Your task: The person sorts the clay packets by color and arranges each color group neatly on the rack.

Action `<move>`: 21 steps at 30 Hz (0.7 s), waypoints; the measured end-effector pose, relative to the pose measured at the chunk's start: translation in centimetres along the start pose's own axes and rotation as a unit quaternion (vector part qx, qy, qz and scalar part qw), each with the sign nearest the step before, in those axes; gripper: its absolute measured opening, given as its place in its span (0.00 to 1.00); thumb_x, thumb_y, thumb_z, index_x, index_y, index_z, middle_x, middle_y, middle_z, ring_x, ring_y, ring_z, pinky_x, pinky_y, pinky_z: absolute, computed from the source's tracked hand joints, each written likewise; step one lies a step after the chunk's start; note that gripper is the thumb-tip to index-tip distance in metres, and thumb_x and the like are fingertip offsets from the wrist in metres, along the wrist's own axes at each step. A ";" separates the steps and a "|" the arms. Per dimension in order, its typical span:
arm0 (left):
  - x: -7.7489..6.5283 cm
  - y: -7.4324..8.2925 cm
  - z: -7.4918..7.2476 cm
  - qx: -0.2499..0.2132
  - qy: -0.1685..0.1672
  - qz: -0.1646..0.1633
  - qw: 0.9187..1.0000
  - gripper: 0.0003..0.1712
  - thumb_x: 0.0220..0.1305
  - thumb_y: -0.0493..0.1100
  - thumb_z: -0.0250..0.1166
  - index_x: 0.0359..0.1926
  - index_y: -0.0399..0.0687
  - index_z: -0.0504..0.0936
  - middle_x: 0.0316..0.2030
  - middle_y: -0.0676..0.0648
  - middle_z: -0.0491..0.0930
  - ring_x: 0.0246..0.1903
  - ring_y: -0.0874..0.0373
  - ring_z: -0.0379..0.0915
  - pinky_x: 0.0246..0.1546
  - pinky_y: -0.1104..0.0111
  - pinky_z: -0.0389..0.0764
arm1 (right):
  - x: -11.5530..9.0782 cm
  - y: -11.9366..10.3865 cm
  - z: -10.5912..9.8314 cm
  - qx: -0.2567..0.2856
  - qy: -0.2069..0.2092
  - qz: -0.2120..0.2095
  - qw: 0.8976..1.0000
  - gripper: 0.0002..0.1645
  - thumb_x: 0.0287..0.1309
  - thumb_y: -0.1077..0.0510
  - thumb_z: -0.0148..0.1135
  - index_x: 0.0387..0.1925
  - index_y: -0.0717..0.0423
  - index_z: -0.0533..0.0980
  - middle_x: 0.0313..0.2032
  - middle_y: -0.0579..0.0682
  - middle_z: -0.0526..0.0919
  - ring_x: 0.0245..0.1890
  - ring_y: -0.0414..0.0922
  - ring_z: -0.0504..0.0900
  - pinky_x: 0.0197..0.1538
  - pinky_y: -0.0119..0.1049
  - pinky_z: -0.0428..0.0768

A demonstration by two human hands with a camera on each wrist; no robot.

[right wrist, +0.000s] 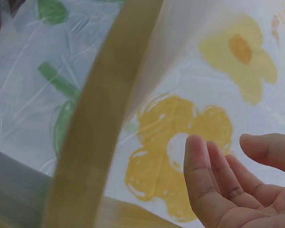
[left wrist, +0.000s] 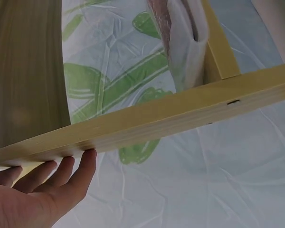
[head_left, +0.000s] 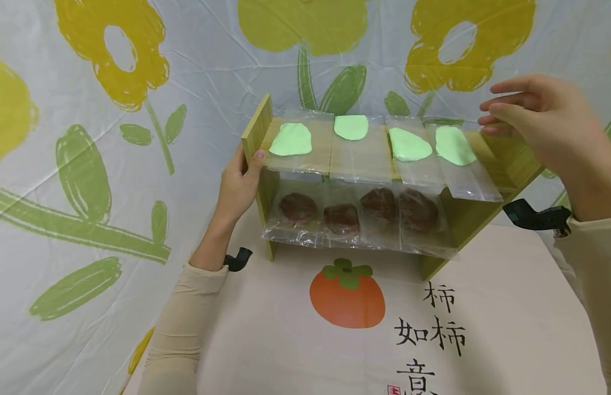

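A small two-tier wooden shelf [head_left: 265, 123] stands on the table. Several clear plastic pieces on its upper board carry flat, pale green shapes [head_left: 290, 140]. Dark reddish-brown rounded lumps [head_left: 297, 208] in clear plastic fill the lower board. My left hand [head_left: 239, 184] grips the left side panel, thumb at its front edge. In the left wrist view, the fingertips [left wrist: 89, 154] press against the panel's outer face. Beside the upper right end, my right hand [head_left: 537, 112] is raised with loosely bent fingers. It holds nothing; the right wrist view shows it apart from the side panel [right wrist: 97, 109].
A pale cloth [head_left: 275, 340] with a printed orange persimmon [head_left: 347, 299] and black characters covers the table in front of the shelf. Close behind hangs a white curtain [head_left: 201, 55] with yellow flowers. Black wrist mounts [head_left: 537, 215] sit by both sleeves.
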State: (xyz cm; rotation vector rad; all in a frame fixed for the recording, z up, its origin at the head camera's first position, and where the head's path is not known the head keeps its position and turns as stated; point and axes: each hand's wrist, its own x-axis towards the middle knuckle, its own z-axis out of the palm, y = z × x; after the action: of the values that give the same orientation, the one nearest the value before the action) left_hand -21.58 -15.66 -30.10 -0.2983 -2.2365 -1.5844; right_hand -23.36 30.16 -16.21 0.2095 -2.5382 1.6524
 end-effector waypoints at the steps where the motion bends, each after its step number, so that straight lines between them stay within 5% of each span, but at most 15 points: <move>1: 0.0 0.2 0.0 0.000 -0.001 -0.001 1.000 0.28 0.77 0.53 0.54 0.73 0.50 0.67 0.63 0.43 0.73 0.61 0.52 0.70 0.58 0.52 0.71 | -0.3 0.0 0.1 0.022 0.000 -0.012 1.000 0.23 0.68 0.61 0.60 0.62 0.58 0.71 0.44 0.46 0.82 0.37 0.38 0.85 0.39 0.27 0.81; 10: -1.5 3.7 -0.2 -0.003 0.010 -0.004 1.000 0.26 0.78 0.45 0.54 0.71 0.40 0.67 0.65 0.39 0.72 0.62 0.46 0.70 0.60 0.53 0.71 | -3.8 0.1 1.7 0.135 0.002 -0.111 0.985 0.17 0.66 0.69 0.60 0.56 0.65 0.76 0.41 0.54 0.85 0.39 0.44 0.85 0.41 0.26 0.80; 17: -2.6 1.1 -1.1 -0.021 0.055 0.020 0.998 0.24 0.76 0.47 0.57 0.69 0.50 0.73 0.60 0.49 0.76 0.58 0.55 0.73 0.53 0.63 0.77 | -8.1 1.0 3.7 0.195 0.010 -0.177 0.965 0.19 0.65 0.74 0.57 0.57 0.77 0.72 0.45 0.62 0.83 0.39 0.49 0.85 0.42 0.29 0.81; 21: -4.3 0.5 -1.8 -0.014 0.078 0.038 0.996 0.20 0.75 0.44 0.58 0.64 0.46 0.77 0.56 0.49 0.79 0.57 0.54 0.75 0.50 0.67 0.78 | -10.8 2.0 5.3 0.225 0.015 -0.194 0.955 0.19 0.64 0.78 0.54 0.56 0.82 0.70 0.44 0.64 0.84 0.39 0.51 0.85 0.44 0.32 0.81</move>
State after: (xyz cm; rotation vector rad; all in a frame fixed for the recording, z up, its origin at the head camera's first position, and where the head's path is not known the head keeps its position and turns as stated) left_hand -17.13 -17.01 -30.97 -0.2555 -2.0629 -1.5447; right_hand -13.18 26.79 -21.92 0.6638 -1.8954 2.0018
